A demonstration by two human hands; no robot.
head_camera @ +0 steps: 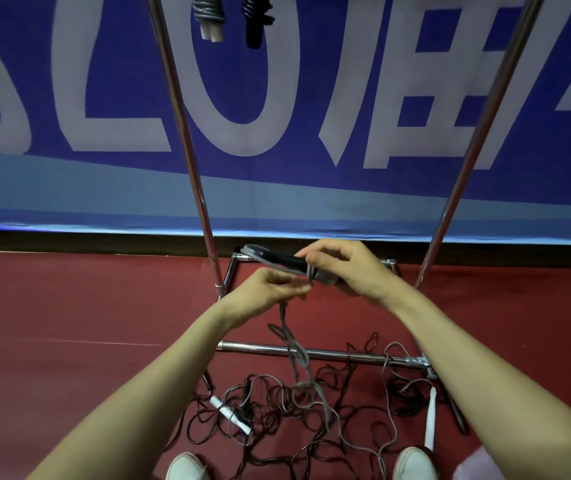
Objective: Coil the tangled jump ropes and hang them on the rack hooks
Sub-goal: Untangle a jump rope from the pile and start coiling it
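R hand (350, 268), just below centre, grips a pair of black handles (289, 261) laid roughly level, their free ends pointing to 9 o'clock, fingers curled over the top. A few turns of grey jump rope (322, 276) sit wound round the handles right by my fingers, w/ a loop sticking out past the handle ends at approx 10 o'clock from the hand. L hand (270, 289), at 7 o'clock from the R and almost touching it, pinches the same grey rope btwn thumb and fingertips. From that pinch the rope drops toward 6 o'clock, crosses in front of the rack's chrome base bar (329, 353) and runs into the tangle of ropes (277, 410) on the red floor (69, 306). The tangle is dark and grey cords mixed; can't tell which strand belongs to which. One white handle (230, 415) lies in it at 7 o'clock, another white handle (430, 420) at 5 o'clock, near my R shoe (415, 462); L shoe (185, 465) at the bottom edge. Two rack poles (180, 133) slant up to either side of 12 o'clock. Up there hang a coiled grey rope w/ white handles (208, 15) and, just R of it, a coiled black rope (258, 19); hooks are out of frame. Blue banner (311, 188) w/ big pale letters behind the rack
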